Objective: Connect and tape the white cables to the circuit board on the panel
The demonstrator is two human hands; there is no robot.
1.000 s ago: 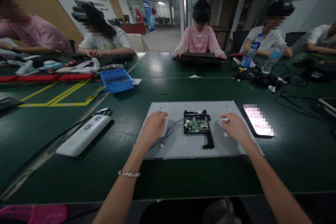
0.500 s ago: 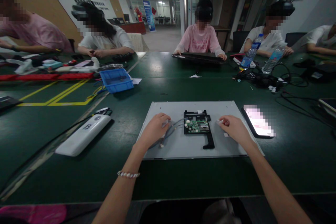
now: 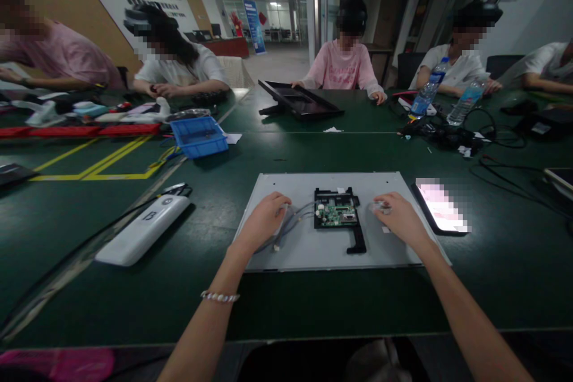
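Note:
A flat grey-white panel [image 3: 304, 253] lies on the green table in front of me. On its middle rests a green circuit board [image 3: 335, 213] inside a black plastic bracket [image 3: 357, 242]. Grey cables [image 3: 293, 221] run from the board leftward, under my left hand [image 3: 267, 215]. That hand is closed, fingers curled over the panel's left part; a whitish bit shows by the fingertips, too hidden to name. My right hand [image 3: 397, 215], over the panel's right side, pinches a small whitish, crumpled piece [image 3: 380, 205], perhaps tape.
A phone [image 3: 441, 206] lies right of the panel, a white power bank [image 3: 143, 230] with a cable to the left. Farther off stand a blue bin [image 3: 199, 138] and water bottles [image 3: 430, 89]. Across the table, a person holds a black monitor frame [image 3: 299, 101]; other people sit alongside.
My left hand stays nearly still. The fingers of my right hand have shifted slightly around the whitish piece. Across the table, the black frame has been tilted and moved left by the person there.

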